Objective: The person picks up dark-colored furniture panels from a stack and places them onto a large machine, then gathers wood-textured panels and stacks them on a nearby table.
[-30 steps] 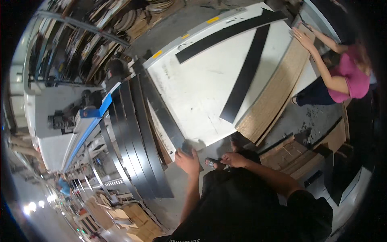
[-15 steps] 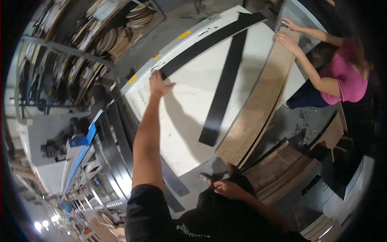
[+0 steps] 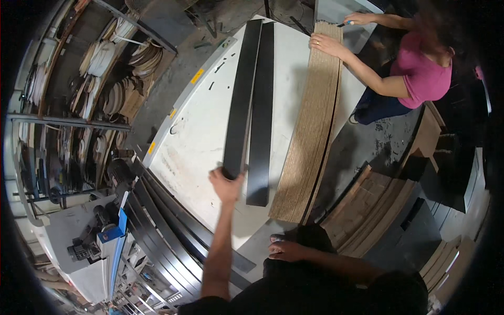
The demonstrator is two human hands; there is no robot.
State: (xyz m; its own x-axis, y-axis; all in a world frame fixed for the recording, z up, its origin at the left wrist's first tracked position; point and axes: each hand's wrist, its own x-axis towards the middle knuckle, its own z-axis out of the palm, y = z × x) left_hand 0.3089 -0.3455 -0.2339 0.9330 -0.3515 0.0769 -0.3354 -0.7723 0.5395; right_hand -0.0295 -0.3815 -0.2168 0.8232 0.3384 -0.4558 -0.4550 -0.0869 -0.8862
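My left hand (image 3: 227, 185) grips the near end of a long black board (image 3: 243, 100), thumb on one edge and fingers round the other. This board lies lengthwise on a white tabletop (image 3: 194, 163). A second black board (image 3: 261, 136) is close on its right, the two nearly meeting at the far end. My right hand (image 3: 286, 250) is held low by my body, fingers curled together, with nothing visible in it. Right of the boards lies a long stack of brown boards (image 3: 307, 131).
Across the stack a person in a pink shirt (image 3: 428, 68) rests one hand on it and holds a small blue-and-dark tool (image 3: 345, 23) at its far end. Shelves with coiled strips (image 3: 113, 97) stand left. Dark strips (image 3: 163, 236) and brown boards (image 3: 367, 215) flank me.
My left hand has drawn the black board's near end toward me and swung it beside the second board. My view has turned. The person's hands stay at the stack's far end.
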